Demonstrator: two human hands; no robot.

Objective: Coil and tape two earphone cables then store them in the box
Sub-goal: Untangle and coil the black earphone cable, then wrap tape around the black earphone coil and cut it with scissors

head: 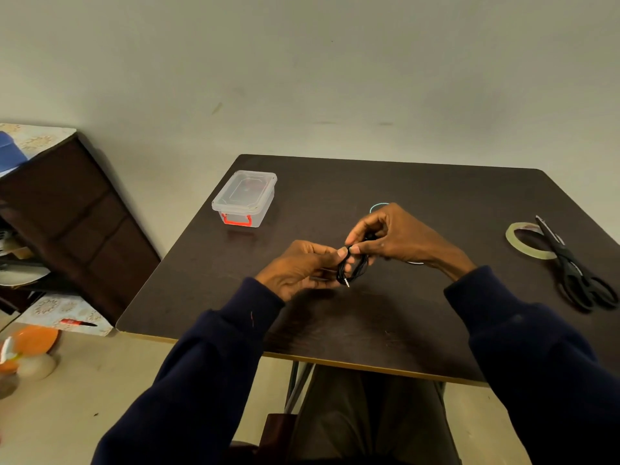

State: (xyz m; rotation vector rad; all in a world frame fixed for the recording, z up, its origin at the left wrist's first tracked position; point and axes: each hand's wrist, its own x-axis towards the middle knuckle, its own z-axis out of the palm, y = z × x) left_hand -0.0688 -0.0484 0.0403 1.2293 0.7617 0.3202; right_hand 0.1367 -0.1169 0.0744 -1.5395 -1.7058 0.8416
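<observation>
A black earphone cable [352,268] hangs as a small coil between both hands above the middle of the dark table [419,330], its metal plug pointing down. My left hand [298,268] pinches the coil from the left. My right hand [389,236] pinches it from above with thumb and fingertips. A second, light blue cable [377,206] lies on the table behind my right hand, mostly hidden by it. The clear plastic box [245,198] with a red latch stands lid-on at the table's far left. A roll of clear tape [528,239] lies at the right.
Black scissors [577,270] lie partly over the tape roll near the right edge. A dark wooden cabinet [67,223] stands left of the table. An orange dish [33,340] and other small items sit on the floor at the lower left.
</observation>
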